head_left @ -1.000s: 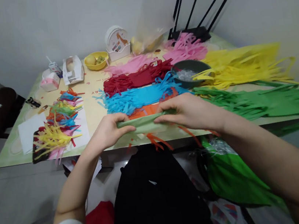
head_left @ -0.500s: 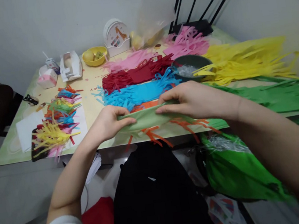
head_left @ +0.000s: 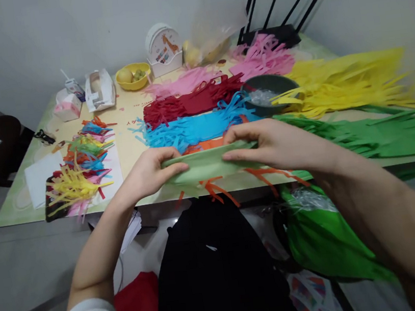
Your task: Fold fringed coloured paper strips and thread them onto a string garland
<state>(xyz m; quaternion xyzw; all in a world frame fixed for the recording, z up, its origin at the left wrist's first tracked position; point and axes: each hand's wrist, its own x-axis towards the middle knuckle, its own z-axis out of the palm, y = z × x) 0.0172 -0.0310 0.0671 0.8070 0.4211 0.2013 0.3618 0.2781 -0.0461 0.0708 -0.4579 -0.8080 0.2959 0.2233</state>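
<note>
Stretched between my hands is a folded strip of light green fabric or paper (head_left: 208, 163), held above the table's front edge. My left hand (head_left: 153, 171) pinches its left end between thumb and fingers. At the other end, my right hand (head_left: 258, 143) pinches it the same way. Orange fringed strips (head_left: 216, 190) show beneath it and hang toward the edge. Just behind lies a blue fringed piece (head_left: 199, 127), then a dark red one (head_left: 192, 102). A green fringed piece (head_left: 389, 132) spreads to the right of my right hand.
Small multicoloured tassels (head_left: 88, 157) lie at left on white paper. A dark bowl (head_left: 269, 85) stands beside yellow fringe (head_left: 351, 81). Along the wall are a yellow dish (head_left: 135, 85), a giraffe-printed holder (head_left: 165, 53) and a router (head_left: 276, 37). A green bag (head_left: 328, 241) sits below the table.
My right hand has slid slightly right along the light green strip, which now looks flatter and more spread. My left hand keeps its pinch. The view has shifted slightly.
</note>
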